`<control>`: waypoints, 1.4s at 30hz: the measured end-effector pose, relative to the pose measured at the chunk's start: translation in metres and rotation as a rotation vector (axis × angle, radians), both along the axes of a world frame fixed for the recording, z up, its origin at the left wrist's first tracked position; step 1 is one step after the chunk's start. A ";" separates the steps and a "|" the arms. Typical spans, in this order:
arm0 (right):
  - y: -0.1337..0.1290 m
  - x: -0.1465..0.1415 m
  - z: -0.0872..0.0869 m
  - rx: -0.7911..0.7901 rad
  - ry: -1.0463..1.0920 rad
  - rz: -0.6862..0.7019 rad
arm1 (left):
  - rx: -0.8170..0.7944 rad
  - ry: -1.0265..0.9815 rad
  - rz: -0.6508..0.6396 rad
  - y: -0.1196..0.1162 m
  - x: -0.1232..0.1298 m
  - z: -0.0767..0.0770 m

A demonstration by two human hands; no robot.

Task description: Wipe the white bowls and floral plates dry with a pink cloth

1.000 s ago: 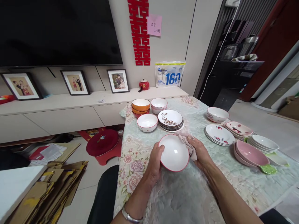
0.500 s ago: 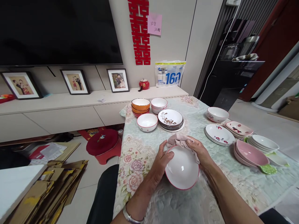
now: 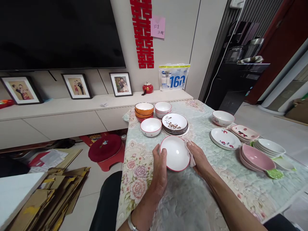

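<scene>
Your left grip (image 3: 160, 165) is closed on the left edge of a red-rimmed bowl (image 3: 175, 153), thumb at the rim. Your right grip (image 3: 199, 157) pinches a pale pink cloth (image 3: 192, 161) against the bowl's right edge. The bowl sits between your two grips, over the near part of the counter (image 3: 185, 202), its white inside turned up toward you.

Just beyond it are a stack of brown-flowered plates (image 3: 174, 122) and, to their left, another white bowl (image 3: 151, 127). Behind these stand a stack of orange bowls (image 3: 144, 109) and a stack of pink bowls (image 3: 163, 109), side by side.

Well over to your right lie white plates with red flowers (image 3: 225, 139), with pink dishes (image 3: 258, 158) nearer you and small white bowls (image 3: 271, 147) beside those. A patterned bowl (image 3: 223, 118) stands behind the plates. Past the counter, a red jar (image 3: 147, 88) and a plastic bag (image 3: 174, 77) stand on the cabinet (image 3: 115, 106).
</scene>
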State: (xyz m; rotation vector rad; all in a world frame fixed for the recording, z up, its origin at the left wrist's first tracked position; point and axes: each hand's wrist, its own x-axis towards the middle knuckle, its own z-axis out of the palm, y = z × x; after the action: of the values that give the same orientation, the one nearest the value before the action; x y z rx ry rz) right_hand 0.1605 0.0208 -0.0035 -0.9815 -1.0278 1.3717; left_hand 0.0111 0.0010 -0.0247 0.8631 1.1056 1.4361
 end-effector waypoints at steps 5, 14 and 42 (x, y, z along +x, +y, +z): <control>0.005 0.014 -0.013 -0.018 -0.215 -0.157 | 0.042 -0.050 -0.226 -0.003 0.004 0.007; -0.005 0.020 0.001 0.729 -0.933 -0.255 | -0.058 -0.159 -0.421 -0.004 -0.006 0.019; 0.000 0.007 -0.009 0.255 -0.512 -0.384 | 0.062 -0.202 -0.236 -0.004 0.005 0.011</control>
State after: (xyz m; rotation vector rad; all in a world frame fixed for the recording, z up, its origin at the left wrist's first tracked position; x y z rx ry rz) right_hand 0.1673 0.0207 -0.0129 -1.2878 -1.2708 0.6662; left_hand 0.0158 -0.0033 -0.0138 0.8419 0.7847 1.3329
